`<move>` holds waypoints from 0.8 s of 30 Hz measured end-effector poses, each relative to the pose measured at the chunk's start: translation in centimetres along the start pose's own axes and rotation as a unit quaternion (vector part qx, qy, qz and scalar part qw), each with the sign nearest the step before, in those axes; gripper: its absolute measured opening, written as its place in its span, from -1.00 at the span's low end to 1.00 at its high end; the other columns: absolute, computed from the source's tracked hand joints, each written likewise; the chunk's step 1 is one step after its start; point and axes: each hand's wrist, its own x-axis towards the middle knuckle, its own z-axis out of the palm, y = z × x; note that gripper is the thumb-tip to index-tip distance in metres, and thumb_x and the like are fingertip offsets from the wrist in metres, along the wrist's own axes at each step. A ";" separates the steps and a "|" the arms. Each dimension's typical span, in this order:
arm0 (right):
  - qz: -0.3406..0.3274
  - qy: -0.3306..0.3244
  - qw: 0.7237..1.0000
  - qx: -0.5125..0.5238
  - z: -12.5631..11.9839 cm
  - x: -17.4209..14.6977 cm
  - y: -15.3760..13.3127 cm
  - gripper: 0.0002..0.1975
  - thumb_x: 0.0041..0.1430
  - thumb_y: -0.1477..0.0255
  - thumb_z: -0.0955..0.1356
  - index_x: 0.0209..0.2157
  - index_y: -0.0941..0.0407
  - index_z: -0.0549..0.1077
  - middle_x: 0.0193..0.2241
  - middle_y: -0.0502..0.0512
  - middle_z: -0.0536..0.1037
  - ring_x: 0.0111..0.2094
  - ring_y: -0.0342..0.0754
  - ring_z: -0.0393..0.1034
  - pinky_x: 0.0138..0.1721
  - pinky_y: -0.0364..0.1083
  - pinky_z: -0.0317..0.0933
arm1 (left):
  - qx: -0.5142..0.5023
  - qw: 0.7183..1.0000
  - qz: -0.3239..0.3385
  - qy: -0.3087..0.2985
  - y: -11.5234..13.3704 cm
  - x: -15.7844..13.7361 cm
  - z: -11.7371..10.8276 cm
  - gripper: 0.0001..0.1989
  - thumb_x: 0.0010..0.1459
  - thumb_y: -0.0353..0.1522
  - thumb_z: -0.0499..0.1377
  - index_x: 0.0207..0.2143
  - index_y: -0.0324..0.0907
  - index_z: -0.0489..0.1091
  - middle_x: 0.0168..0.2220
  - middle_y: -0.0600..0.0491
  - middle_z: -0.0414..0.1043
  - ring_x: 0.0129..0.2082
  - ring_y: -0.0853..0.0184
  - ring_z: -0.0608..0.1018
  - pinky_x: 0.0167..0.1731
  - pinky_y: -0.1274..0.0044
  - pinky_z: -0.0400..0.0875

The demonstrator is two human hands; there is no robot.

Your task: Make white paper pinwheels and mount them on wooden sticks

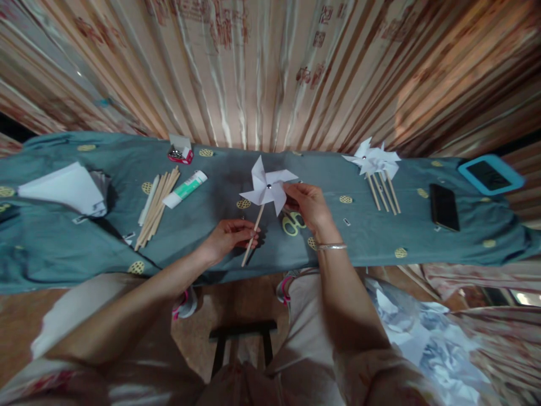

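A white paper pinwheel (276, 194) with a dark pin at its centre is held up over the green cloth, its wooden stick (249, 248) slanting down to the left. My left hand (234, 235) is closed round the stick below the blades. With thumb and fingers, my right hand (308, 204) pinches the right-hand blade; a silvery bangle circles that wrist. Scissors with yellow-green handles (291, 227) lie on the cloth just under the right hand, their blades mostly hidden behind the hand and pinwheel.
Left on the cloth-covered table (220, 163) are paper sheets (67, 186), wooden sticks (157, 211), a glue tube (186, 189) and an opened box of pins (180, 151). Right are several pinwheels (375, 160), a phone (443, 207) and a blue-framed device (490, 175). Crumpled paper (439, 349) lies below right.
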 end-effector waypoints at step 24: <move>0.030 -0.026 0.999 -0.005 1.1 -0.5 0.0 -0.47 -0.44 0.03 0.64 -0.60 0.13 0.49 -0.66 -0.08 0.53 -0.62 -0.26 0.43 -0.60 -0.31 0.31 | -0.009 0.999 0.018 0.027 0.3 0.0 0.2 -0.62 -0.31 -0.26 0.55 -0.40 -0.24 0.60 -0.47 0.05 0.57 -0.50 0.37 0.58 -0.37 0.49 0.55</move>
